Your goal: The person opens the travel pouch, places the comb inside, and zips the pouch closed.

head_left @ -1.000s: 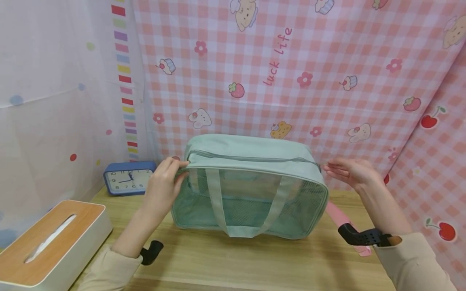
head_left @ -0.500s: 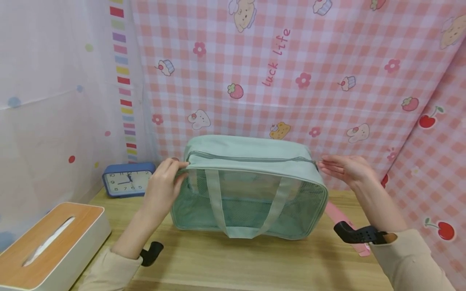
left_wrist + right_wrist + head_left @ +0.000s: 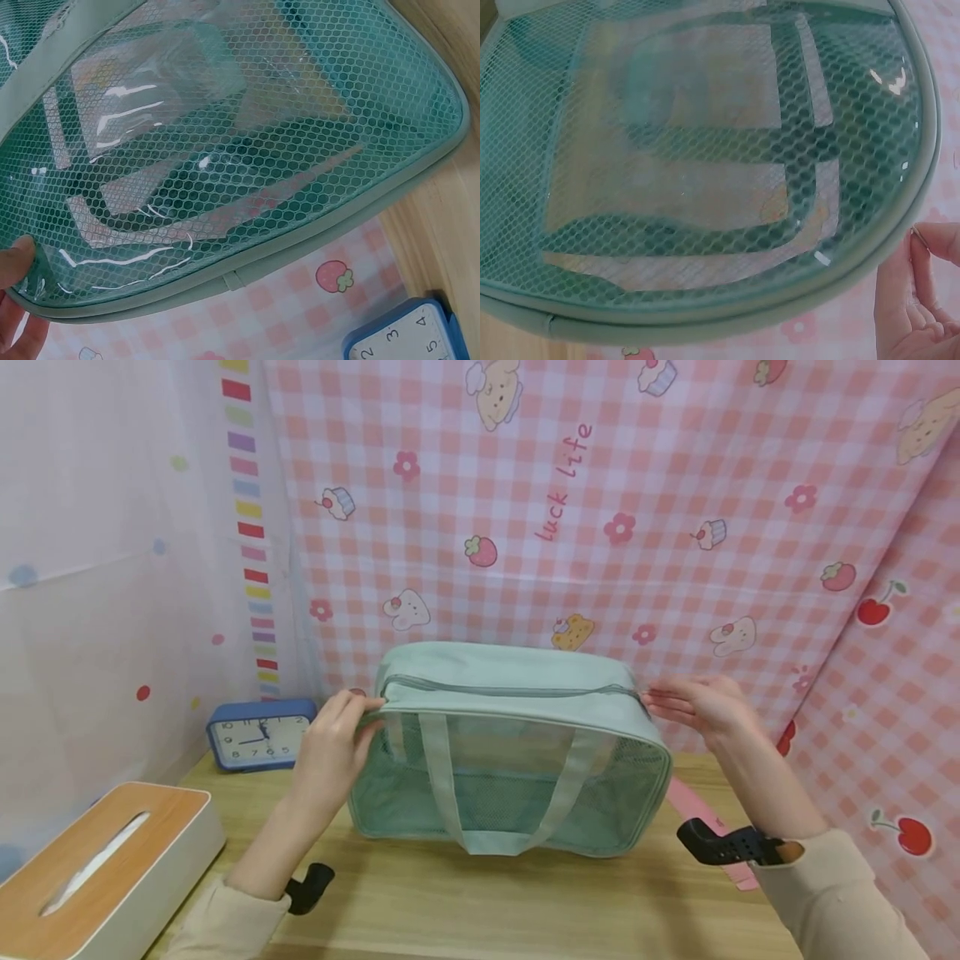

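Note:
A mint-green bag with see-through mesh sides stands upright on the table. A grey zipper runs along its top, and a strap handle hangs down the front. My left hand pinches the bag's upper left corner near that end of the zipper. At the opposite end, my right hand has thumb and fingertips together; the right wrist view shows a small metal zipper pull between them. Whether the zipper's teeth are parted is hard to see.
A blue clock stands behind my left forearm. To the left lies a tissue box with a wooden top. A pink strip lies right of the bag on the wooden table. A checked cloth hangs close behind.
My right hand has moved slightly left, closer in to the bag's right end. The left hand keeps its pinch at the corner. The whole view has shifted a little.

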Demonstrator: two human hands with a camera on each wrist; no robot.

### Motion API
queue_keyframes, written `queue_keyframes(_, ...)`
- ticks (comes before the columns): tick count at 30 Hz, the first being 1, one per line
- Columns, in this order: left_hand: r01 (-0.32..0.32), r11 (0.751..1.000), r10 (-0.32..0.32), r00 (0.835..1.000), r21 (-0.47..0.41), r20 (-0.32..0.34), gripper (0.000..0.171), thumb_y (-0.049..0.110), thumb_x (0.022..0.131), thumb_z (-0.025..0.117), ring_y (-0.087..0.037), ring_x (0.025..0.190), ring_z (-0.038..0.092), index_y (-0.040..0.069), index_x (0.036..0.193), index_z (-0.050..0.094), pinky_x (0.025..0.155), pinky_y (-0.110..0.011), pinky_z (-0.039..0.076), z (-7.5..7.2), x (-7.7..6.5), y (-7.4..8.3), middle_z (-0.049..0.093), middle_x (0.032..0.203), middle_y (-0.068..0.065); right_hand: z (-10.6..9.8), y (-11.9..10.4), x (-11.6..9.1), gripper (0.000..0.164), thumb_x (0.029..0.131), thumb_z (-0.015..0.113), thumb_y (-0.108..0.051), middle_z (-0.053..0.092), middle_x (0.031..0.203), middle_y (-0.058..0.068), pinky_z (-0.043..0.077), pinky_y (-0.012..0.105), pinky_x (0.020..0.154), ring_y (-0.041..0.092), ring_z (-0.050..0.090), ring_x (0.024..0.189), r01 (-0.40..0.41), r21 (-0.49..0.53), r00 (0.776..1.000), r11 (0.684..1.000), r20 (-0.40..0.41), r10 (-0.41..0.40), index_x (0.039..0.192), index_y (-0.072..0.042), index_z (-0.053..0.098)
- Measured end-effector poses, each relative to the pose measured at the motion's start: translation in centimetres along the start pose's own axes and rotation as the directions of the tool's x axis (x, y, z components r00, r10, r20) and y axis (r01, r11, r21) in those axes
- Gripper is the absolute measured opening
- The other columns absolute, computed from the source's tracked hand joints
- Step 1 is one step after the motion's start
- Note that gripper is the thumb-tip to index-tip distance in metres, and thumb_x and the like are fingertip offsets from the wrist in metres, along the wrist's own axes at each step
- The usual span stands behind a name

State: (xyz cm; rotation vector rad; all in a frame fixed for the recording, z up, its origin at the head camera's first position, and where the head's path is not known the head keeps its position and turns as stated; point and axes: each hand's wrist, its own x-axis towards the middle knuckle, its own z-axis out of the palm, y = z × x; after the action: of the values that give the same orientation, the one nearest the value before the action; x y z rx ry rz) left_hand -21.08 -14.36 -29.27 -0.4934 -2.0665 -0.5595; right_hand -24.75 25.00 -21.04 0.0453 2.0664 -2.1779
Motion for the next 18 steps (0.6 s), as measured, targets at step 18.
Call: queue_keyframes(18,-0.011,1.000,0.011,0.999,-0.004,-0.038,0.024,-0.006,0.069,0.073,-0.025,0.078,0.059,-0.003,0.090,0.063,0.069,-0.033,0.055,0.1,-0.1,-0.1,0.061,0.082,-0.013,1.9,-0.8,0.1,0.013,0.088,0.058,-0.010,0.069,0.070,-0.003,0.056,0.020,0.071,0.006,0.068,0.069,0.039,-0.159,0.999,0.986,-0.001,-0.040,0.077,-0.012,0.064)
